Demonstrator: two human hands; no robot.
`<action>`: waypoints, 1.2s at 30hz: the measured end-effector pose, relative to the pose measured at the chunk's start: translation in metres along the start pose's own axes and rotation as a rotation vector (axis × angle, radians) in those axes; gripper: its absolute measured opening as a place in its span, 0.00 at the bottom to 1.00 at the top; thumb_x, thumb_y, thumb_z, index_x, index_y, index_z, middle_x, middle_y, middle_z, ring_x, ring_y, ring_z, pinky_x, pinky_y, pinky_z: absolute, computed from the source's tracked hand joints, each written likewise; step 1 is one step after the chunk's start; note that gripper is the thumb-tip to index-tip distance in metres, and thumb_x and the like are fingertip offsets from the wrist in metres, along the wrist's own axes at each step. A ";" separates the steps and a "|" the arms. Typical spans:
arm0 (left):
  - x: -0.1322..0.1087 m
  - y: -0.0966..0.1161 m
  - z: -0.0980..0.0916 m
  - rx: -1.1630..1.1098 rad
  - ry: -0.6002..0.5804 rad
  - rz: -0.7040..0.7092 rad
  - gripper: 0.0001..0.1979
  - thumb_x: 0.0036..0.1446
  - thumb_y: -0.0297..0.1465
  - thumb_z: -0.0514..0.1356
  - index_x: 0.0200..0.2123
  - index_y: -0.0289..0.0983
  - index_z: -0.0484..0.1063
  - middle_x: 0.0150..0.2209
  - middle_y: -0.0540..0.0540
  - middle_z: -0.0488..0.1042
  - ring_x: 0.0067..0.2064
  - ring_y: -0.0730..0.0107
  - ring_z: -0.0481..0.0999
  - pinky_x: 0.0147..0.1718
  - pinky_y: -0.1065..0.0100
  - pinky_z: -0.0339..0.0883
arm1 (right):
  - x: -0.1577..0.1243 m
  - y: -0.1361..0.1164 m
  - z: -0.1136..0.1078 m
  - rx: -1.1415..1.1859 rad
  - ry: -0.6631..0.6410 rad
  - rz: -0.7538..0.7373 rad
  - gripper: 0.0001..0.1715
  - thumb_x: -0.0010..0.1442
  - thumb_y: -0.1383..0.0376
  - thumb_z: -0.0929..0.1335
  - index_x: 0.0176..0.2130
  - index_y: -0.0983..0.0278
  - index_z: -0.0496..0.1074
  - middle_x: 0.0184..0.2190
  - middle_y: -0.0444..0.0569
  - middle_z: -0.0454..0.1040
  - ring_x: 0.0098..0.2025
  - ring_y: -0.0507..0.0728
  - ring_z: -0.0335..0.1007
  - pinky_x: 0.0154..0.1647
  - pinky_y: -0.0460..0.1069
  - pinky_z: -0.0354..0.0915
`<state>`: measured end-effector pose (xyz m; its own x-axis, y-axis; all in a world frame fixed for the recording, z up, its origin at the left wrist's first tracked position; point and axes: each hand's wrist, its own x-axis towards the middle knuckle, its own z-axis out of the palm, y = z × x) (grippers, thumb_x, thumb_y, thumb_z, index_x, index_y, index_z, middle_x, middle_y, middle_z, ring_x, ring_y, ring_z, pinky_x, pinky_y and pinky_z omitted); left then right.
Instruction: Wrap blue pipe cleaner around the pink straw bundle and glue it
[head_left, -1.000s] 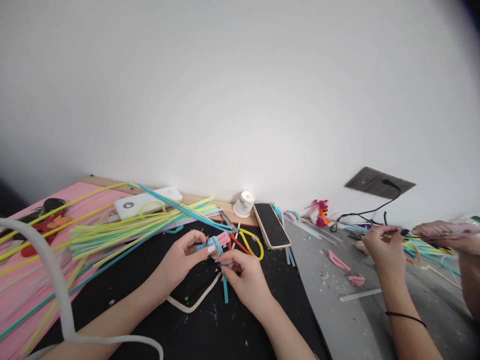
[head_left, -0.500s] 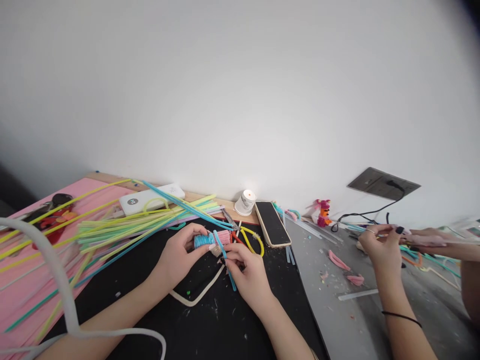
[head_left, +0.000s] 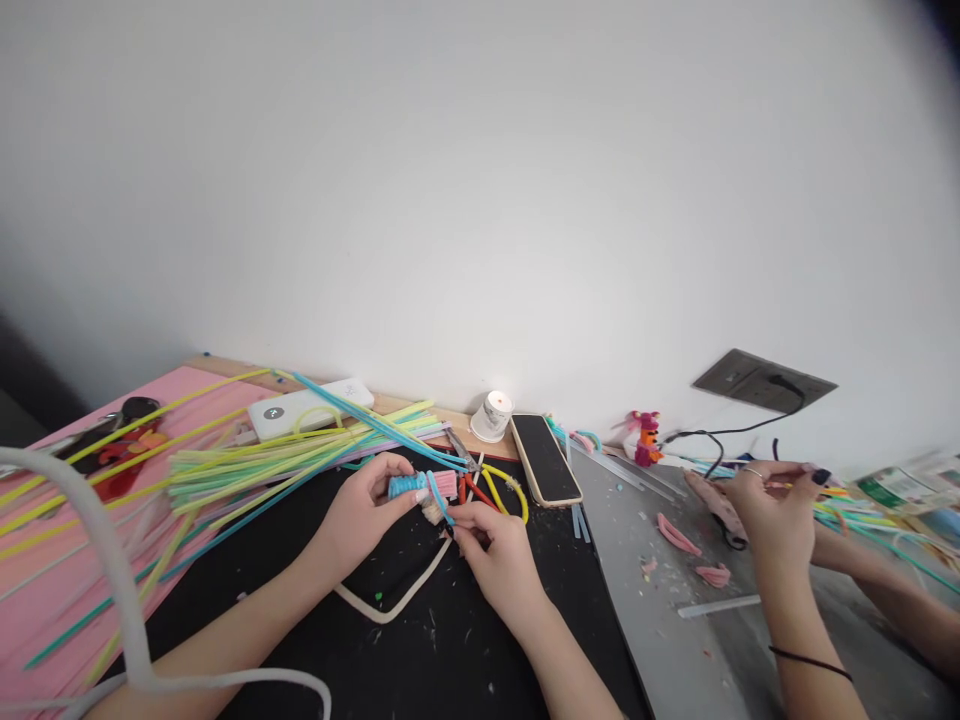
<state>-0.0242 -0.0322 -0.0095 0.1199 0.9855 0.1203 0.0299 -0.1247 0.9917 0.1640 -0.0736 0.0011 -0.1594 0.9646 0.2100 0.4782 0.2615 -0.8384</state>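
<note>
My left hand [head_left: 371,512] pinches a small bundle of fuzzy pipe cleaners [head_left: 406,486], wound in blue on the left, with pink and cream sections on the right. Between the thumb and fingers of my right hand [head_left: 491,550] is a blue pipe cleaner [head_left: 436,496], which runs up over the pink section of the bundle. A bent cream pipe cleaner [head_left: 386,614] lies on the black mat [head_left: 450,650] below. Just behind my right hand rest pliers with red handles [head_left: 474,489] and a yellow loop [head_left: 517,490].
A pile of pastel pipe cleaners [head_left: 247,470], a white power bank [head_left: 300,408], a paper cup [head_left: 492,416] and a phone [head_left: 545,460] lie around. A co-worker's hand [head_left: 772,520] works at right. A white curved stand [head_left: 124,560] crosses the left foreground.
My right hand has drawn the blue pipe cleaner's free end in close; it no longer hangs below the fingers. The co-worker's hands have moved apart.
</note>
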 end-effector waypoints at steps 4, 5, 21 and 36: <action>-0.001 -0.001 0.001 0.065 -0.010 0.054 0.09 0.50 0.30 0.62 0.35 0.39 0.65 0.34 0.51 0.70 0.37 0.65 0.73 0.37 0.66 0.68 | 0.001 0.000 0.000 0.029 0.034 0.066 0.10 0.54 0.70 0.65 0.35 0.65 0.76 0.24 0.46 0.74 0.25 0.53 0.70 0.28 0.45 0.64; -0.001 -0.001 0.001 0.056 -0.008 0.061 0.09 0.51 0.30 0.62 0.35 0.39 0.64 0.35 0.51 0.70 0.38 0.65 0.74 0.38 0.65 0.68 | 0.001 0.000 -0.001 0.033 0.035 0.075 0.10 0.54 0.70 0.65 0.35 0.65 0.75 0.23 0.45 0.73 0.25 0.53 0.69 0.27 0.45 0.64; -0.002 0.001 0.000 0.119 -0.031 0.069 0.14 0.48 0.30 0.64 0.39 0.40 0.66 0.40 0.47 0.74 0.45 0.59 0.76 0.41 0.63 0.72 | 0.000 -0.009 -0.004 -0.020 0.101 0.029 0.07 0.58 0.66 0.62 0.31 0.65 0.68 0.16 0.41 0.66 0.19 0.51 0.61 0.22 0.44 0.55; -0.010 0.066 -0.034 0.631 -0.017 0.301 0.04 0.52 0.35 0.62 0.30 0.42 0.75 0.35 0.49 0.78 0.40 0.56 0.76 0.42 0.60 0.67 | 0.000 -0.007 -0.006 -0.149 0.120 0.011 0.11 0.57 0.65 0.62 0.24 0.62 0.63 0.18 0.40 0.59 0.20 0.50 0.54 0.21 0.45 0.51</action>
<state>-0.0575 -0.0461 0.0562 0.2291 0.8961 0.3801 0.5631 -0.4405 0.6992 0.1657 -0.0749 0.0103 -0.0541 0.9621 0.2672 0.6030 0.2447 -0.7593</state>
